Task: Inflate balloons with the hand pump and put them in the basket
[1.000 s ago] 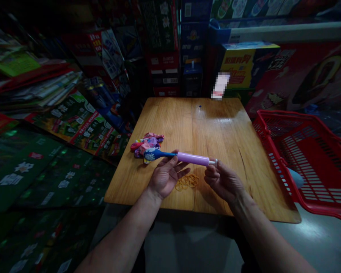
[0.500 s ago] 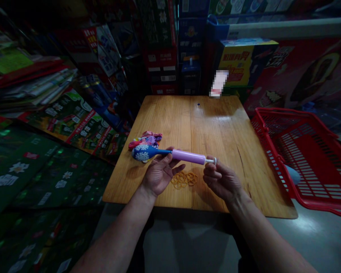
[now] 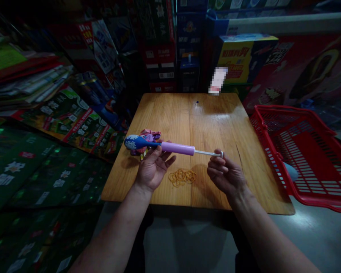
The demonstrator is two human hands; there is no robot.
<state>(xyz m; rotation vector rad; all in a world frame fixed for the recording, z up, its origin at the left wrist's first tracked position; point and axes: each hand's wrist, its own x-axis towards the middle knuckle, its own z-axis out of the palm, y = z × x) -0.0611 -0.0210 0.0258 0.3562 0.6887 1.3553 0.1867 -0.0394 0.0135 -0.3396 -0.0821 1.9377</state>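
A purple balloon pump (image 3: 178, 148) is held level above the table, its white plunger rod drawn out to the right. A partly inflated blue balloon (image 3: 136, 142) with white flower prints is stretched over the pump's left end. My left hand (image 3: 152, 167) pinches the balloon's neck at the nozzle, its other fingers loosely spread. With thumb and fingers my right hand (image 3: 227, 170) grips the plunger's ring handle. Behind the blue balloon lies a pile of uninflated coloured balloons (image 3: 150, 134). Several tan rubber bands (image 3: 183, 177) lie on the wood between my hands.
The wooden table (image 3: 170, 113) has a small dark blue object (image 3: 197, 102) near its far edge. A red shopping basket (image 3: 304, 151) stands at the right, with a light blue round thing (image 3: 290, 171) in it. Green cartons (image 3: 45, 170) are stacked on the left; more boxes (image 3: 234, 57) stand behind.
My right hand has pulled the plunger out, so much more white rod shows. My left hand, with pump and balloon, has shifted left and slightly up.
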